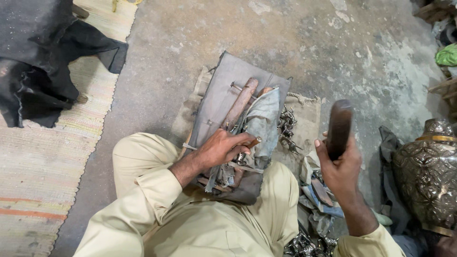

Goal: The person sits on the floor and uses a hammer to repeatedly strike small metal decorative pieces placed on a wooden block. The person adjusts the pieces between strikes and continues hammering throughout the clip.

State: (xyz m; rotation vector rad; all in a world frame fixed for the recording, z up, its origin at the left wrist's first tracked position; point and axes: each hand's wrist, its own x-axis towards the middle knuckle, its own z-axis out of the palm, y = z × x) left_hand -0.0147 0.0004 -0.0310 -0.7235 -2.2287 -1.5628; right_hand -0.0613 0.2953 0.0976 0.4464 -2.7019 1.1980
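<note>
Right grip [339, 164] closed round the lower end of a dark wooden mallet handle [339, 127] — the handle stands near upright, blurred at the top, raised clear of the floor. Left grip [223, 148] at 9 o'clock from it, fingers curled and pressing down on a small wooden-handled tool [252, 142] and the grey cloth [261, 124] bunched under it; whether the fingers fully enclose the tool cannot be told.

Under the left hand lies a grey leather pad [223, 90], stretching away toward 12 o'clock, with a long brown wooden piece [241, 103] lying along it, slanted toward 1 o'clock. The pad rests across the person's lap — beige trousers [138, 157] on both sides — and on a piece of sacking [307, 114] spread on the concrete floor [285, 33].

Between the two hands, small dark metal fittings [287, 126] lie in a heap at the cloth's edge. At 6 o'clock from the right hand, rags and scraps [319, 190]. At 3 o'clock, an embossed metal vessel [426, 171] with a brass band stands near. Far at 9–10 o'clock, a striped woven mat [43, 162] with black cloth [38, 52] heaped on it.
</note>
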